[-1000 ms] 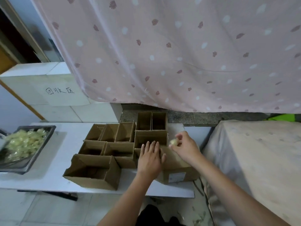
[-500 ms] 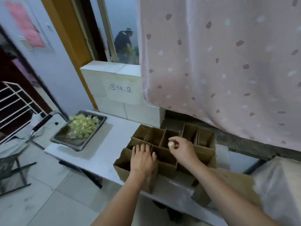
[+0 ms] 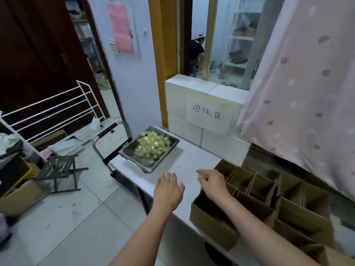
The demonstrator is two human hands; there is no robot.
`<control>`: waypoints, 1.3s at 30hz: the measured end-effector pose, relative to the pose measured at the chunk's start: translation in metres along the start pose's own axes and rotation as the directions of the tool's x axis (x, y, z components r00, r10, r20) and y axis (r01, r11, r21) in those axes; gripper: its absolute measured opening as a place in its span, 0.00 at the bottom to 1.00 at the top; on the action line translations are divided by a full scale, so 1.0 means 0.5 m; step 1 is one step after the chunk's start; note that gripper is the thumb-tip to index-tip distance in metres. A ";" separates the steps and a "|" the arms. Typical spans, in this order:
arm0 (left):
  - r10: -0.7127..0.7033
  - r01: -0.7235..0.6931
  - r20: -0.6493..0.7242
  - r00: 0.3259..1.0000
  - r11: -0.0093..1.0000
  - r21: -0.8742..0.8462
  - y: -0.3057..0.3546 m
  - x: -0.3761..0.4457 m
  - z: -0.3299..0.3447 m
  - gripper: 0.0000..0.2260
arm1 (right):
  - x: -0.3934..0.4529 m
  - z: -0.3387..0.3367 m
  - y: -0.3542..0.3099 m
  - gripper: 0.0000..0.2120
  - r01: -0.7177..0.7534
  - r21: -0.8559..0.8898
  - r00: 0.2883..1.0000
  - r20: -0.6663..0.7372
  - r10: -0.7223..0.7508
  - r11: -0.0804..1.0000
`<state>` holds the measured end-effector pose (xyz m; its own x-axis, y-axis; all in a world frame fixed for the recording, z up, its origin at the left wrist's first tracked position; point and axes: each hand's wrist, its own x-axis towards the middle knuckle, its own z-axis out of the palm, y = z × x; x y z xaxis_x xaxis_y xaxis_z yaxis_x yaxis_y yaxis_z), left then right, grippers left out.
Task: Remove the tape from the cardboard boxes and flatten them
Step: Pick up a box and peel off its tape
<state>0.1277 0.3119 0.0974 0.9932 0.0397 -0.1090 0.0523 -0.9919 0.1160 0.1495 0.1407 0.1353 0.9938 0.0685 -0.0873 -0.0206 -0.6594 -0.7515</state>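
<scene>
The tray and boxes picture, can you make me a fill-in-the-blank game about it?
1. The metal tray on the white table is full of ____ tape wads.
2. The left hand hovers flat and holds ____.
3. The right hand pinches a small wad of ____.
4. The cardboard boxes stand to the ____ of the tray.

Missing words: yellowish; nothing; tape; right

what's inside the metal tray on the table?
The metal tray holds a heap of balled-up yellowish tape wads, over what looks like a clear plastic lining. The tray floor beneath the heap is hidden.
</scene>
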 end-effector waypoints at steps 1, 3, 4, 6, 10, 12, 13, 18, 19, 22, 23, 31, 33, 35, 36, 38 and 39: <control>-0.018 0.018 0.002 1.000 1.000 -0.002 -0.018 0.007 -0.002 0.23 | 0.012 0.013 -0.014 0.15 0.004 0.011 1.000 -0.007 -0.004 1.000; -0.057 0.057 0.007 0.998 0.998 -0.016 -0.051 0.022 -0.006 0.22 | 0.037 0.038 -0.038 0.18 0.007 0.043 1.000 -0.015 -0.007 0.999; -0.074 0.074 0.008 0.997 0.997 -0.022 -0.068 0.029 -0.008 0.21 | 0.049 0.052 -0.048 0.21 0.002 0.063 1.000 -0.003 -0.002 0.998; -0.103 0.103 0.011 0.995 0.994 -0.034 -0.099 0.046 -0.006 0.20 | 0.079 0.079 -0.063 0.23 -0.014 0.078 1.000 0.024 0.012 0.997; -0.137 0.138 0.024 0.990 0.989 -0.046 -0.155 0.091 0.001 0.21 | 0.155 0.137 -0.077 0.11 -0.032 0.052 0.999 0.027 0.031 0.998; -0.149 0.151 0.039 0.988 0.987 -0.047 -0.181 0.119 0.007 0.23 | 0.196 0.169 -0.079 0.08 -0.009 0.035 1.000 0.027 0.008 0.999; -0.155 0.157 0.044 0.987 0.987 -0.046 -0.194 0.136 0.010 0.23 | 0.218 0.186 -0.080 0.07 0.002 0.032 1.000 0.031 -0.003 0.999; -0.173 0.175 0.064 0.983 0.984 -0.038 -0.257 0.233 0.023 0.20 | 0.343 0.260 -0.092 0.06 0.005 0.033 0.999 0.049 -0.007 0.999; -0.172 0.175 0.076 0.982 0.984 -0.036 -0.269 0.253 0.022 0.20 | 0.367 0.271 -0.097 0.07 -0.014 0.044 0.999 0.051 0.011 0.999; -0.168 0.171 0.114 0.979 0.985 -0.020 -0.301 0.315 0.016 0.19 | 0.421 0.298 -0.107 0.13 -0.103 0.123 0.994 0.043 0.098 0.987; -0.167 0.169 0.125 0.978 0.986 -0.002 -0.312 0.338 0.015 0.18 | 0.440 0.309 -0.106 0.14 -0.127 0.140 0.992 0.046 0.121 0.982; -0.169 0.158 0.205 0.964 0.985 0.068 -0.380 0.456 0.025 0.21 | 0.564 0.379 -0.102 0.10 -0.230 0.158 0.973 0.055 0.223 0.960; -0.165 0.151 0.213 0.963 0.985 0.078 -0.392 0.477 0.025 0.22 | 0.583 0.391 -0.101 0.10 -0.238 0.136 0.971 0.061 0.231 0.962; -0.158 0.144 0.218 0.963 0.987 0.077 -0.403 0.502 0.027 0.23 | 0.604 0.402 -0.097 0.10 -0.268 0.113 0.963 0.066 0.262 0.957; -0.148 0.136 0.222 0.964 0.988 0.071 -0.407 0.515 0.028 0.23 | 0.615 0.404 -0.094 0.10 -0.290 0.086 0.956 0.062 0.285 0.953; -0.125 0.118 0.231 0.965 0.992 0.046 -0.414 0.540 0.029 0.23 | 0.636 0.408 -0.088 0.11 -0.330 0.030 0.944 0.040 0.329 0.944; -0.113 0.107 0.236 0.965 0.994 0.036 -0.417 0.553 0.030 0.23 | 0.646 0.412 -0.085 0.12 -0.345 0.018 0.939 0.028 0.344 0.939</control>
<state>0.3899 0.5279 0.0284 0.9283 0.1214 -0.3513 0.1545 -0.9857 0.0678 0.4492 0.3449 0.0044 0.9226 -0.1419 -0.3587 -0.3638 -0.6293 -0.6868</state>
